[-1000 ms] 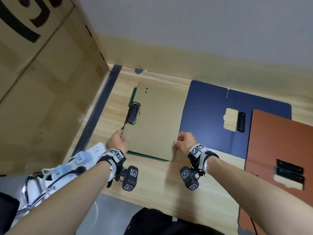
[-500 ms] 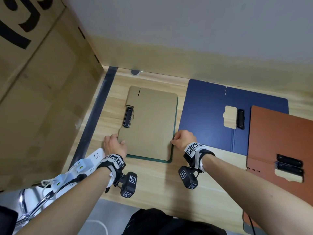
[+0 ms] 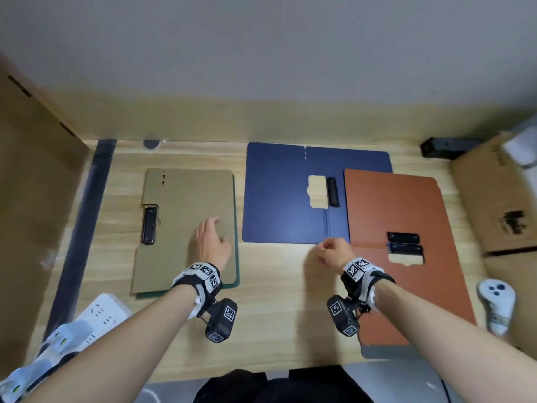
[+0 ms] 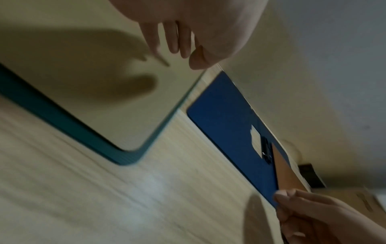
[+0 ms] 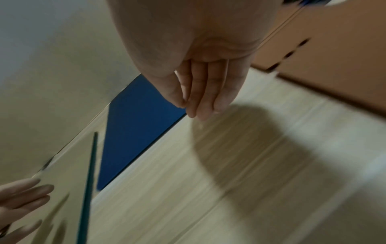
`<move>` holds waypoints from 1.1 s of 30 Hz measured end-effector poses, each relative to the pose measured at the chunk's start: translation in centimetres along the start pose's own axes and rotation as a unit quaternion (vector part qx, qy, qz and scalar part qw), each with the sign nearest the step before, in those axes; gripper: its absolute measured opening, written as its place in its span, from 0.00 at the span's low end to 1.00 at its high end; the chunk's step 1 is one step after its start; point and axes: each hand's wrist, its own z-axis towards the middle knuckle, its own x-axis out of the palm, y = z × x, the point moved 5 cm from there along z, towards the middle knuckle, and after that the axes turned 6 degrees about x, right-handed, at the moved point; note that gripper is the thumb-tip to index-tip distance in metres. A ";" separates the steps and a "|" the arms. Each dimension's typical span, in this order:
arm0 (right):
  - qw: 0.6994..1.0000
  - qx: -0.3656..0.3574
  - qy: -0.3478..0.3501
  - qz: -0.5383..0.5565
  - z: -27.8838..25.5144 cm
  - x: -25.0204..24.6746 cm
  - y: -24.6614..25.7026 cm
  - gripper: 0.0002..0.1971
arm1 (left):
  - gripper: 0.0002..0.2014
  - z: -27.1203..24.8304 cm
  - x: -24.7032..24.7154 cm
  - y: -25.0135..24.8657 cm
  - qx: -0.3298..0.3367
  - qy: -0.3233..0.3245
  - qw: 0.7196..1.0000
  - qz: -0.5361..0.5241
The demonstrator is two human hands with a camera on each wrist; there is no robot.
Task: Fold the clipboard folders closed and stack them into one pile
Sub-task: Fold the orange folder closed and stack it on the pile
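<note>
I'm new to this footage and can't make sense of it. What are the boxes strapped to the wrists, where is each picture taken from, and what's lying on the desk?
No machine here: a person works with bare hands. The boxes are small cameras strapped to each wrist; a third camera sits on the head. The wide picture is the head view looking down; the two tilted, blurry ones look along each hand.

On the wooden desk lie a closed tan folder on a green one, an open blue folder, and an orange-brown folder overlapping the blue one's right part.

The left hand, fingers straight, is over the tan folder. The right hand, fingers loosely curled, is at the blue folder's near edge. Neither holds anything.
</note>
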 end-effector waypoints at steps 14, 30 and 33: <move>0.989 0.015 -0.135 0.051 3.2 -15.4 -13.8 0.02 | 0.20 -2.5 12.6 -11.5 0.094 0.150 0.982 -0.071; 0.975 -0.139 -0.064 -0.161 11.5 -20.4 -12.6 0.10 | 0.28 -2.6 18.1 -18.0 0.070 0.257 0.949 0.170; 0.976 -0.146 -0.061 -0.147 11.9 -20.6 -12.5 0.09 | 0.27 -2.4 18.0 -18.1 0.067 0.264 0.944 0.188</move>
